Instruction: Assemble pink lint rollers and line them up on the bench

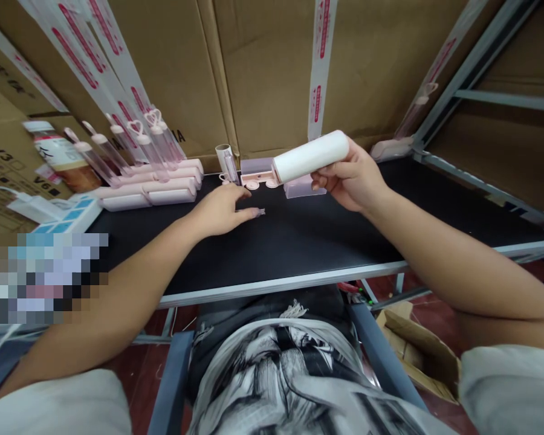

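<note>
Cylinder (310,158): clamped in the right hand (356,179), above the tabletop (276,260).
Left hand (222,211): held thumb and fingers parted (near pink parts (252,185) toward the back edge).

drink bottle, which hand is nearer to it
Left. The left hand is right of the drink bottle, over the black tabletop; the right hand is farther right, gripping the white cylinder.

The cylinder (310,156) is white, the tabletop (236,260) black, the cardboard (267,72) brown.
</note>
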`<action>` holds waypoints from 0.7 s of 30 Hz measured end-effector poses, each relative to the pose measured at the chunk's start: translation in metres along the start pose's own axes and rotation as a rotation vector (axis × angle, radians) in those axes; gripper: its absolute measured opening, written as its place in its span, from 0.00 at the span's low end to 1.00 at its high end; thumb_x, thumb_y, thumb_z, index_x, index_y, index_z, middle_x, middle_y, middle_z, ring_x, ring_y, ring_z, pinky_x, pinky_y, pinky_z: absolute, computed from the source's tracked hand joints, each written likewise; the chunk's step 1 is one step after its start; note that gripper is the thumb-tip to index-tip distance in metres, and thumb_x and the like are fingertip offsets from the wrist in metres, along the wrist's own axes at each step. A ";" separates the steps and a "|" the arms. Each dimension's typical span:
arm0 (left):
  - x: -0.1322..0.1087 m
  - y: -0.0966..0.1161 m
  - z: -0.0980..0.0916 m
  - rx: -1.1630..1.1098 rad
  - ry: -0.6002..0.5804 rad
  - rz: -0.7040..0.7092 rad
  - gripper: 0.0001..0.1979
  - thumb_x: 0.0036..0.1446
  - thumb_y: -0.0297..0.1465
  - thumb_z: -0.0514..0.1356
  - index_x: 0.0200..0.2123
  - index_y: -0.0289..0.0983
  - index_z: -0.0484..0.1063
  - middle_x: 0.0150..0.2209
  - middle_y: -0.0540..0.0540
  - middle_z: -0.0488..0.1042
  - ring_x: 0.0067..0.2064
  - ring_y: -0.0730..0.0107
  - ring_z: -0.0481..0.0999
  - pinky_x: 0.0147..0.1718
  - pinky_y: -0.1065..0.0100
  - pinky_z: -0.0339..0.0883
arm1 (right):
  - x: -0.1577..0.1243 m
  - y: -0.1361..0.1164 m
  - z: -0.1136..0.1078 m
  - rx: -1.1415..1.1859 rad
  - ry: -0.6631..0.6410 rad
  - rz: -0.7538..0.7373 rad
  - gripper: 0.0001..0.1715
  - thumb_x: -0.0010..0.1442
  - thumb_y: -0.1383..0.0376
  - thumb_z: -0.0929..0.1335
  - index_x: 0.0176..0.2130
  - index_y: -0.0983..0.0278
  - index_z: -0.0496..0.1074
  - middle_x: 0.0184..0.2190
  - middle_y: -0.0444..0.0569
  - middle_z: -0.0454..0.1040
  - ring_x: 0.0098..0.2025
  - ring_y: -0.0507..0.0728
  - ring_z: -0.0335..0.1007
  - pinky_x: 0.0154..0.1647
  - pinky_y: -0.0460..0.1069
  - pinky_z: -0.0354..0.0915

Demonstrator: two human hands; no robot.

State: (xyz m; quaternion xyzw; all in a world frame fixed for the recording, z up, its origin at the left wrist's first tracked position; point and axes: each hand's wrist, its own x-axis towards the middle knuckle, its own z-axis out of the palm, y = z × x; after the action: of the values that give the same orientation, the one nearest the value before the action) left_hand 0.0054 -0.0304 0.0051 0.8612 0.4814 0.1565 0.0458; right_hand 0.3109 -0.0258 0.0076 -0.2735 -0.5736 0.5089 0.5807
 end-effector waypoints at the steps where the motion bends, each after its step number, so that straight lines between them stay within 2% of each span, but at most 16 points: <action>1: 0.000 0.000 0.003 0.053 -0.057 0.016 0.30 0.63 0.48 0.65 0.59 0.32 0.79 0.56 0.31 0.81 0.58 0.42 0.80 0.60 0.47 0.73 | 0.002 0.004 -0.001 -0.010 0.027 0.012 0.31 0.44 0.70 0.80 0.44 0.56 0.68 0.30 0.37 0.74 0.28 0.52 0.74 0.29 0.50 0.79; 4: 0.001 0.001 0.011 0.116 -0.148 0.017 0.25 0.66 0.44 0.62 0.57 0.33 0.81 0.54 0.32 0.81 0.56 0.44 0.80 0.59 0.49 0.73 | 0.004 0.015 0.002 -0.019 0.069 0.063 0.29 0.43 0.71 0.77 0.43 0.57 0.67 0.29 0.36 0.75 0.27 0.52 0.74 0.30 0.51 0.80; 6: 0.001 0.003 0.013 0.078 -0.135 0.040 0.20 0.67 0.43 0.60 0.50 0.35 0.83 0.48 0.34 0.82 0.51 0.47 0.81 0.55 0.51 0.73 | 0.003 0.018 0.006 0.010 0.078 0.091 0.28 0.44 0.70 0.77 0.43 0.57 0.66 0.29 0.37 0.76 0.28 0.53 0.77 0.32 0.52 0.82; 8: 0.000 0.007 0.012 -0.033 -0.067 0.076 0.19 0.67 0.45 0.61 0.47 0.36 0.82 0.45 0.37 0.83 0.46 0.51 0.82 0.50 0.55 0.73 | 0.001 0.017 0.010 0.060 0.080 0.115 0.27 0.45 0.69 0.77 0.44 0.58 0.67 0.31 0.39 0.80 0.30 0.55 0.81 0.36 0.53 0.83; 12: -0.007 0.023 0.006 -0.292 0.113 0.124 0.20 0.69 0.49 0.61 0.47 0.37 0.79 0.39 0.45 0.83 0.37 0.63 0.80 0.41 0.64 0.70 | -0.002 0.013 0.017 0.172 0.015 0.142 0.23 0.50 0.63 0.78 0.45 0.59 0.73 0.41 0.49 0.87 0.42 0.60 0.87 0.51 0.58 0.83; 14: -0.012 0.034 0.004 -0.399 0.153 0.125 0.22 0.71 0.50 0.60 0.47 0.37 0.78 0.34 0.47 0.81 0.32 0.67 0.77 0.36 0.67 0.68 | -0.005 0.013 0.021 0.196 -0.018 0.142 0.21 0.53 0.59 0.78 0.45 0.60 0.75 0.46 0.53 0.88 0.49 0.64 0.87 0.57 0.61 0.81; 18: -0.017 0.050 0.007 -0.637 0.138 0.110 0.26 0.72 0.56 0.57 0.44 0.38 0.75 0.28 0.49 0.78 0.24 0.72 0.74 0.29 0.69 0.68 | -0.012 0.014 0.030 0.191 -0.060 0.177 0.23 0.59 0.51 0.75 0.49 0.60 0.79 0.53 0.55 0.87 0.59 0.68 0.84 0.60 0.64 0.79; 21: -0.016 0.056 0.009 -0.804 0.079 0.075 0.29 0.70 0.60 0.58 0.40 0.38 0.73 0.25 0.51 0.76 0.22 0.74 0.74 0.28 0.70 0.72 | -0.016 0.013 0.036 0.198 -0.084 0.216 0.24 0.60 0.47 0.73 0.48 0.60 0.80 0.54 0.55 0.87 0.58 0.69 0.83 0.57 0.64 0.80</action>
State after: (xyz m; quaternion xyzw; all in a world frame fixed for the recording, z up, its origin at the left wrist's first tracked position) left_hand 0.0464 -0.0731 0.0057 0.7849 0.3513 0.3670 0.3546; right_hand 0.2766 -0.0458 -0.0036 -0.2537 -0.5115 0.6335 0.5222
